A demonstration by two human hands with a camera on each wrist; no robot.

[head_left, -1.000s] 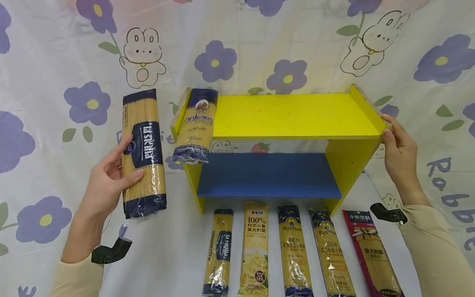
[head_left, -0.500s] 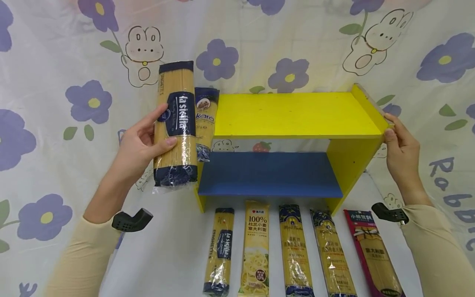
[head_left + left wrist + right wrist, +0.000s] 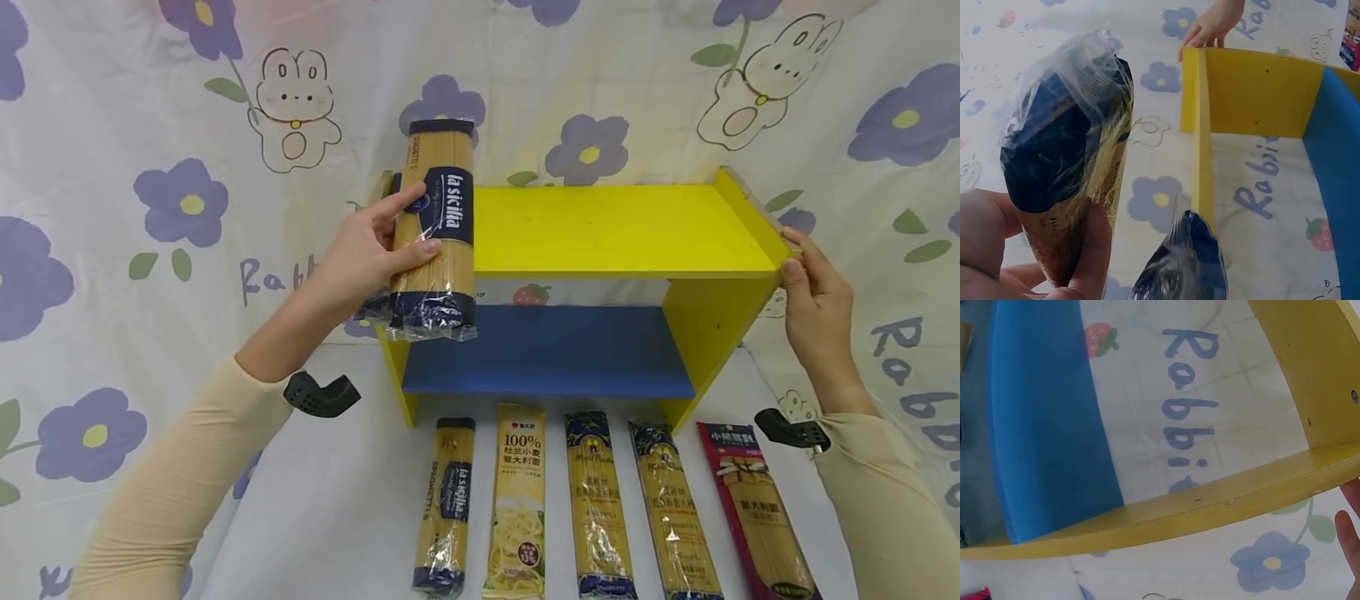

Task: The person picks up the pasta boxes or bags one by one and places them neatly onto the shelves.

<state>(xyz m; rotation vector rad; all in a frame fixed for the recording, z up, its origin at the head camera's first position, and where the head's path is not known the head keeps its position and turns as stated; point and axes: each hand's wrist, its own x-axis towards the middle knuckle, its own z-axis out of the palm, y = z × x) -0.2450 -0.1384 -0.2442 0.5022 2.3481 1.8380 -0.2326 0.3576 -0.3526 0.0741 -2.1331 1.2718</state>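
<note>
My left hand (image 3: 367, 254) holds a clear-wrapped pack of La Sicilia spaghetti (image 3: 454, 271) upright, thumb across its front, by the upper left of a yellow and blue shelf unit (image 3: 600, 233). Behind it another spaghetti pack stands on the yellow top board; the held pack almost covers it in the head view, but its wrapped end (image 3: 1179, 275) shows in the left wrist view. My right hand (image 3: 821, 321) grips the top right corner of the shelf unit, thumb in front. Only some fingertips (image 3: 1349, 534) of that hand show in the right wrist view.
Before the shelf several pasta packs lie in a row on the white surface (image 3: 322, 483): a La Sicilia pack (image 3: 444, 508), a cream pack (image 3: 516, 500), two navy-ended packs, and a red-edged pack (image 3: 761, 517). A flower-printed cloth (image 3: 187, 333) hangs behind. The blue lower board (image 3: 555, 350) bears nothing.
My left hand has carried the La Sicilia pack rightward and up, from left of the shelf to in front of the pack standing on its top. The right hand keeps its grip on the corner.
</note>
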